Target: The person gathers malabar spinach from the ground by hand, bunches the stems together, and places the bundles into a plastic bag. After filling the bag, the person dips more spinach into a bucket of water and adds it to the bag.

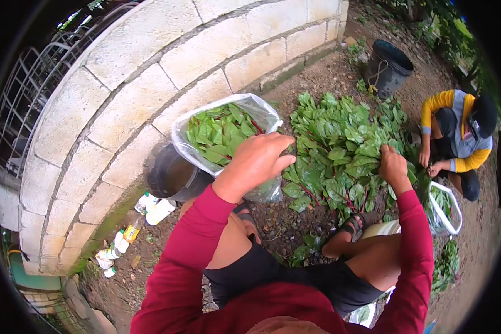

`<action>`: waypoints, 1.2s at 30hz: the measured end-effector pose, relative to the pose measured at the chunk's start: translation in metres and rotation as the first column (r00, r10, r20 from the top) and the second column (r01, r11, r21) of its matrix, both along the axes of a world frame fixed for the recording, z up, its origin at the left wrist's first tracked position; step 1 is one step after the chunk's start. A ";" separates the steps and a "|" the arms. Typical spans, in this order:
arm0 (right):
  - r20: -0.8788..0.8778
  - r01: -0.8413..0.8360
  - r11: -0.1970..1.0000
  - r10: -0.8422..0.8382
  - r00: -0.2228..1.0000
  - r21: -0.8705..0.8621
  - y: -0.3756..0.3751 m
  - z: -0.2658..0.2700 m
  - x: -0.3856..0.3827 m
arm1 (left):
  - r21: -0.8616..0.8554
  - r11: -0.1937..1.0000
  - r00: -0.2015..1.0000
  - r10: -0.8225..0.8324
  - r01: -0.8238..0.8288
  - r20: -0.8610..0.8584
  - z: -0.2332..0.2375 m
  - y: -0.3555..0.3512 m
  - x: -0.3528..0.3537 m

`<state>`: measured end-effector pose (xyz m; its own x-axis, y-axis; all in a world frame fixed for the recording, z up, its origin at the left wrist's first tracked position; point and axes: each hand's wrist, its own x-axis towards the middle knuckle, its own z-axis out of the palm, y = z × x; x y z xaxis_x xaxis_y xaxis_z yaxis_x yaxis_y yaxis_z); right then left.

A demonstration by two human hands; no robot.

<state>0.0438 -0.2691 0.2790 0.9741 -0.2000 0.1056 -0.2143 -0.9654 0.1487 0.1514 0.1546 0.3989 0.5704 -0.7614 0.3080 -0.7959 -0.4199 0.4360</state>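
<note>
A big heap of leafy greens with reddish stems [339, 139] lies on the ground before me. My left hand [256, 161] is over the right rim of a clear plastic bag [267, 108], its thumb and fingers apart with nothing visible between them. Loose green leaves [220, 131] fill that bag. At the heap's right side, my right hand [394, 167] has its fingers closed on some of the leafy greens; the fingertips are partly hidden among the leaves.
A dark bucket [175, 172] stands against the block wall [139, 106] at left, near several bottles [132, 229]. Another black bucket [389, 67] is at the back. A co-worker [459, 133] crouches at right, handling greens beside a second plastic bag [445, 209].
</note>
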 end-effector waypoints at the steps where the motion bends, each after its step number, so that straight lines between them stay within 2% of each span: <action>1: 0.031 0.006 1.000 -0.007 0.999 0.024 0.001 0.002 -0.001 | -0.015 1.000 1.000 0.013 -0.013 -0.004 0.001 0.002 0.002; 14: 0.068 -0.032 0.990 0.023 0.997 0.134 0.027 0.019 0.001 | -0.017 1.000 1.000 0.024 -0.024 0.011 -0.005 0.005 0.007; 24: 0.121 -0.086 0.982 0.066 0.990 0.169 0.027 0.023 -0.008 | -0.127 0.991 0.998 0.051 -0.047 0.026 -0.010 0.006 0.012; 30: 0.111 -0.096 0.980 0.077 0.991 0.173 0.018 0.015 -0.007 | -0.186 0.980 0.998 0.069 -0.070 -0.013 -0.007 -0.001 0.011; 33: 0.115 -0.105 0.981 0.087 0.990 0.162 0.020 0.019 -0.010 | -0.110 0.990 0.991 0.071 -0.083 -0.111 0.005 -0.004 0.005; 36: 0.122 -0.103 0.983 0.084 0.989 0.154 0.020 0.024 -0.014 | -0.117 0.990 0.992 0.069 -0.081 -0.105 0.007 -0.009 0.001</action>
